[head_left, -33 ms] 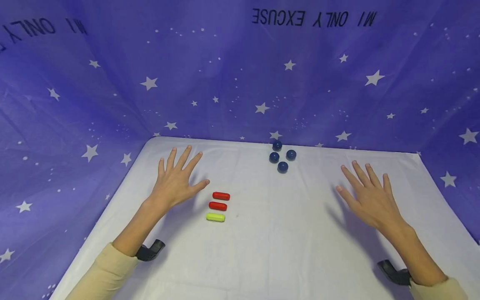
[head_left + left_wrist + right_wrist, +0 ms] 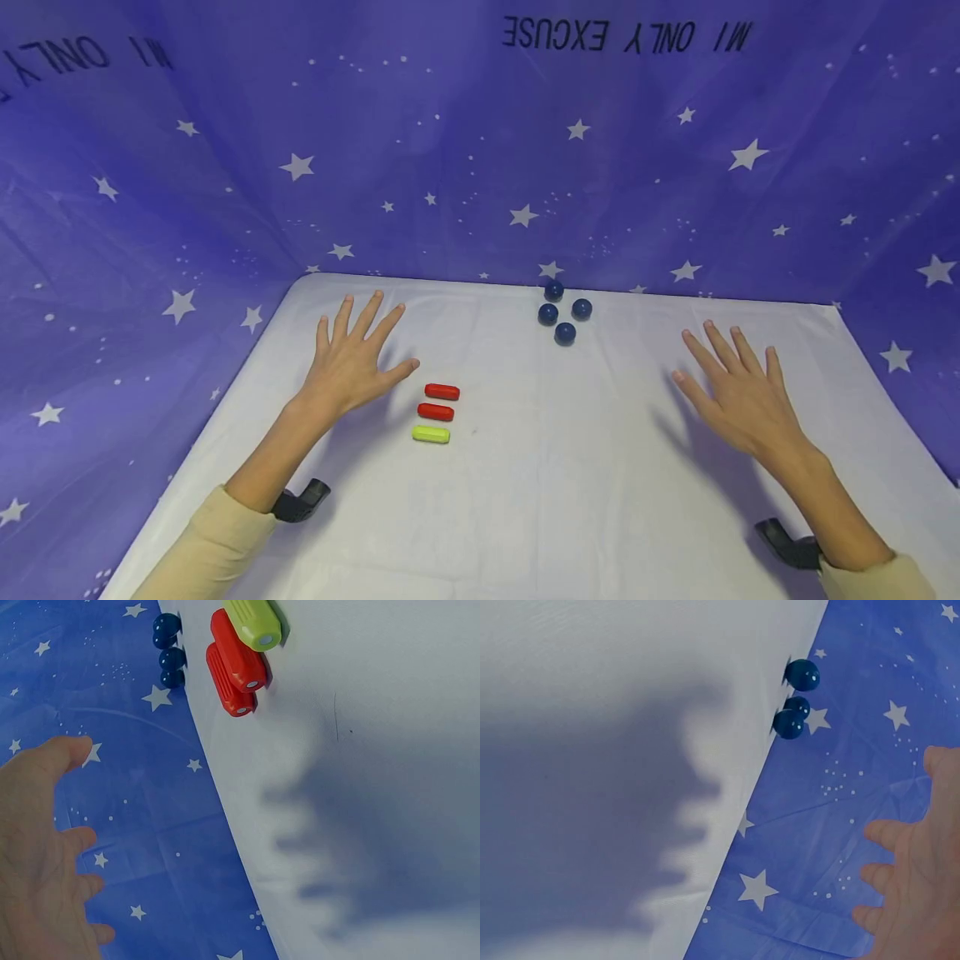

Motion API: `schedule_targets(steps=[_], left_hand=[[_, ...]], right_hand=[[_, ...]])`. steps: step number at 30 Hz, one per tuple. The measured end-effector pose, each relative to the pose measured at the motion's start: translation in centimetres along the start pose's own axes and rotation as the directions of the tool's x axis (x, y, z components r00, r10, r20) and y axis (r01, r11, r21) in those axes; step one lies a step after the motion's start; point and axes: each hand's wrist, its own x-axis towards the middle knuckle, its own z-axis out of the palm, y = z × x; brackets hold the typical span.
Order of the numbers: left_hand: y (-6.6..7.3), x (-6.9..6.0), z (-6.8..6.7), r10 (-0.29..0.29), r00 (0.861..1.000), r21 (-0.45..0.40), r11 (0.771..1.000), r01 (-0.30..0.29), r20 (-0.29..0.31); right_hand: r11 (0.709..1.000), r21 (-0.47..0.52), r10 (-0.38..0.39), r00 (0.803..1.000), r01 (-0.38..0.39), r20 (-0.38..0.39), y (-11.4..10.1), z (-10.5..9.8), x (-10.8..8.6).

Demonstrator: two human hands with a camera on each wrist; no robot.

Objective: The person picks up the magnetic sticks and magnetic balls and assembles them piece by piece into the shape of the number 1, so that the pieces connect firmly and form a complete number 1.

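Note:
My left hand (image 2: 347, 367) hovers over the table's left side with fingers spread, holding nothing. Just right of its thumb lie two red pieces (image 2: 442, 392) (image 2: 436, 412) and a yellow-green piece (image 2: 431, 434), roughly parallel in a column. Over the right side my right hand (image 2: 746, 396) is spread too, touching nothing. Several dark blue balls (image 2: 565, 333) are grouped near the back edge, between the hands. In the left wrist view the left hand (image 2: 37, 855) is apart from the red piece (image 2: 238, 654); in the right wrist view the right hand (image 2: 915, 862) is apart from the balls (image 2: 802, 675).
A white cloth (image 2: 525, 500) covers the table. Purple-blue sheets with stars (image 2: 450, 125) rise behind it and at both sides. Black curved parts (image 2: 302, 501) (image 2: 787, 546) sit at each wrist, and hand shadows fall on the cloth.

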Motion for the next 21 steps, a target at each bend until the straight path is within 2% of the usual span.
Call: schedule_targets(steps=[9, 13, 21], left_hand=[[0.2, 0.2, 0.2, 0.014, 1.0, -0.024, 1.0, -0.014, 0.015], [0.2, 0.3, 0.7, 0.051, 0.999, -0.057, 0.997, -0.051, -0.008], [0.4, 0.7, 1.8, 0.106, 0.993, -0.21, 0.971, -0.115, -0.052]], right_hand=[[1.0, 0.019, 0.005, 1.0, -0.006, 0.012, -0.1, 0.2, -0.1], [0.999, 0.049, 0.005, 1.0, -0.006, 0.011, -0.1, 0.4, -0.3], [0.986, 0.16, -0.039, 0.998, 0.047, -0.053, -0.1, 0.8, -0.3]])
